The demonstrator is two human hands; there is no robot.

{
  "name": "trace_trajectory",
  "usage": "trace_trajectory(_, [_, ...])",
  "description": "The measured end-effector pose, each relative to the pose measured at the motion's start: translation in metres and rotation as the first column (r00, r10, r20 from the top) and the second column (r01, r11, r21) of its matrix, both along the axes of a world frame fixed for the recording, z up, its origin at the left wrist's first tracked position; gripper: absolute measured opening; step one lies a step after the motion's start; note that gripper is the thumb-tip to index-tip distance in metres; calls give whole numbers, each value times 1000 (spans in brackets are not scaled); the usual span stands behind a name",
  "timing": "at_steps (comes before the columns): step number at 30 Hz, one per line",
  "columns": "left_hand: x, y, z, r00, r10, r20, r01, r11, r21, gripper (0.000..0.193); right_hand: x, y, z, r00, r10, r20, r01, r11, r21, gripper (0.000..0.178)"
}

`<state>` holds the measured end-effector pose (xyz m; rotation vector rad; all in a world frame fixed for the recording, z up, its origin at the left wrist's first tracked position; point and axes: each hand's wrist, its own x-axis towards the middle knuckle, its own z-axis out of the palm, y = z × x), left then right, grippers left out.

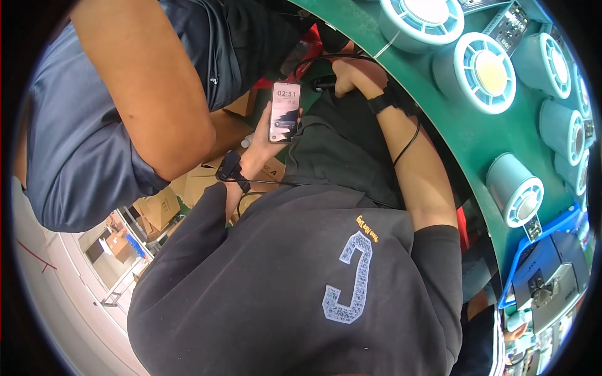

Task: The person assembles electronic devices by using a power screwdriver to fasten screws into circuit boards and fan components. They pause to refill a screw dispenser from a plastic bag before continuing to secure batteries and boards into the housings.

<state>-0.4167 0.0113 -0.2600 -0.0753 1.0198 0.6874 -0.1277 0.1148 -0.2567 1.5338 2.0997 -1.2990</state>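
My left hand (266,143) is closed round a smartphone (285,116) held upright above my lap, its lit screen facing up at me. A black wrist strap (231,168) with a thin cable sits on that wrist. My right hand (356,78) lies at my right thigh near the bench edge, fingers curled in and partly hidden. Beside it a small dark object (323,83) shows, with a black cable (342,57) looping above; what the hand grips is not clear. Another black strap (380,103) is on the right wrist.
A co-worker's bent arm (147,94) reaches close at my left. The green bench (454,128) on my right carries several pale cylindrical units (475,73), circuit boards (508,28) and a blue-edged tray (511,272). Cardboard boxes (157,210) stand low on the left.
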Motion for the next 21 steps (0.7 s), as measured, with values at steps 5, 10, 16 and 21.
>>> trace_trajectory(5, [-32,-16,0,956,-252,-150,258,966,17,58,3,-6,17,999,-48,19,47,999,27,42])
trace_trajectory(10, [-55,-49,30,530,-507,-680,731,679,64,54,3,-9,18,996,-74,41,73,997,9,44])
trace_trajectory(16, [-49,-65,77,288,-297,-911,954,3,300,51,-2,-19,10,984,-112,-136,148,944,294,36])
trace_trajectory(21, [-23,-40,87,262,-339,-904,959,-10,282,50,-33,-24,23,921,48,-387,115,915,387,26])
